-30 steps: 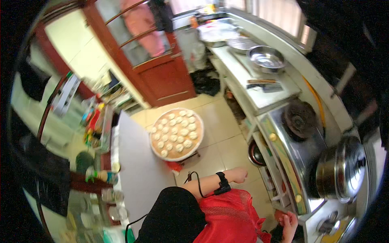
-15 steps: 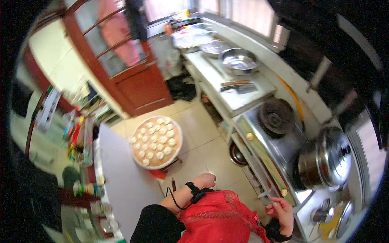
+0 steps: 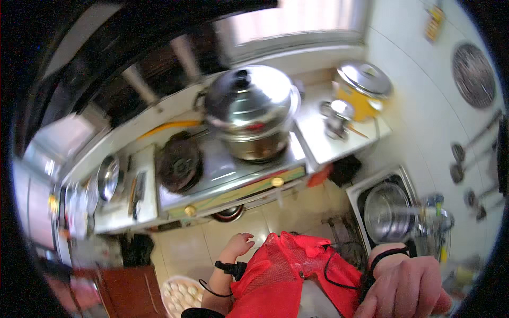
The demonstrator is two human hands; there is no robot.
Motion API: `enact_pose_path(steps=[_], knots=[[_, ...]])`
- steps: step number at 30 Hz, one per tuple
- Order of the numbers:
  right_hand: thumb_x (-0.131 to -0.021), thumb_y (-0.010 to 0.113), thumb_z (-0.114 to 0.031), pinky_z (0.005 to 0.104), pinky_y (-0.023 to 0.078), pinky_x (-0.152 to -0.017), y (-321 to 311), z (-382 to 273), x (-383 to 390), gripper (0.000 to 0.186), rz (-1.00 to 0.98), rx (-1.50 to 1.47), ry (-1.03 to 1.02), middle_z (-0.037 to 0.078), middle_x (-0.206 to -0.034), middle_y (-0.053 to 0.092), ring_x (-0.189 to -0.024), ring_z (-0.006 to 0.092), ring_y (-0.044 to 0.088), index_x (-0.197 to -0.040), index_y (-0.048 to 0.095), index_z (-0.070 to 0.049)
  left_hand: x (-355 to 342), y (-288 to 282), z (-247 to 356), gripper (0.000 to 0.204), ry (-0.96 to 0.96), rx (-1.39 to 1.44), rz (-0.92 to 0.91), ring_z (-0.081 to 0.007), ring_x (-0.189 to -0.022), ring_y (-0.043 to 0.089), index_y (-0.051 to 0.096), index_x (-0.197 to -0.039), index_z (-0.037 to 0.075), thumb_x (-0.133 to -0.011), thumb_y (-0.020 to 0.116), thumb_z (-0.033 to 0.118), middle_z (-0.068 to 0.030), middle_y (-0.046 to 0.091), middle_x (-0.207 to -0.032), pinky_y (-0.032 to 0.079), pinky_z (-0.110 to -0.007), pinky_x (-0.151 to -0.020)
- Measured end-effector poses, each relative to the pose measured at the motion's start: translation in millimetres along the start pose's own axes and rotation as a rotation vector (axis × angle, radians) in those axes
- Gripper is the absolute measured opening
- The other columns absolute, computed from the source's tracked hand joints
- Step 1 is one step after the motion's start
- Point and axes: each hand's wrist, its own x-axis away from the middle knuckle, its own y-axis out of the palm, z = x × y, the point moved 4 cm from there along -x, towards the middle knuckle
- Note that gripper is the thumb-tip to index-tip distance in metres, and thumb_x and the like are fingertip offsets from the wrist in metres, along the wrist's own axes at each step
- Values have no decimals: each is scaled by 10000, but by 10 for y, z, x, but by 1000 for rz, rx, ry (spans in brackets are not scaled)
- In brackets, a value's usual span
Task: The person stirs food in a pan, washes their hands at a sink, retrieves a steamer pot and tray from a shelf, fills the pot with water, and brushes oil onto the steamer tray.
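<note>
My left hand [image 3: 239, 245] hangs over the floor in front of the stove. Its fingers are loosely bent and apart, with nothing in them. Close to the camera at the lower right is my right hand [image 3: 405, 286], seen from the back. Its fingers curl downward and their tips are hidden; no object shows in them. Between the arms is the red mesh apron [image 3: 265, 275] that I wear. A large lidded steel steamer pot [image 3: 254, 111] stands on the stove [image 3: 222, 177]. Left of it is a bare black burner [image 3: 180, 163].
A sink [image 3: 354, 199] with a metal basin [image 3: 386, 212] lies beyond my right hand. A yellow cooker [image 3: 360, 100] and a small steel pot [image 3: 338, 121] stand on the right counter. On the left counter are a steel bowl [image 3: 108, 177] and a cleaver [image 3: 139, 192]. Pale buns [image 3: 181, 297] sit on a tray.
The view has swung right, bringing the stove to the centre and the sink into sight. My right hand has come up much closer to the camera. My left hand is still empty.
</note>
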Motion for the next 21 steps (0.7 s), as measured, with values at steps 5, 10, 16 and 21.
enact_pose_path(steps=[5,10,16,21], knots=[[-935,497,-261,600,353,-967,285,-182,304,394,129,72,-194,108,-602,513,-497,197,493,-773,605,80,-348,92,396,410,138,-108,-148,-312,-950,606,612,-1119,68,-790,591,313,-175,629,-1047,481,-383,-831],[-930,508,-261,585,358,-972,450,-222,561,393,226,150,-281,113,-609,511,-521,206,501,-761,604,80,-613,176,617,386,198,-239,-269,-310,-969,597,613,-1117,69,-806,592,297,-176,624,-1056,473,-382,-846],[-914,538,-268,570,364,-975,676,-435,959,385,315,223,-394,117,-613,508,-524,214,493,-768,606,82,-890,363,1068,381,321,-390,-349,-325,-988,590,607,-1124,74,-823,581,307,-170,621,-1070,467,-402,-854],[-888,584,-237,556,368,-978,730,-577,1224,345,371,222,-471,122,-622,516,-526,218,490,-790,587,94,-1155,545,1270,373,332,-200,-411,-349,-979,586,597,-1129,64,-825,589,280,-193,623,-1044,469,-409,-841]])
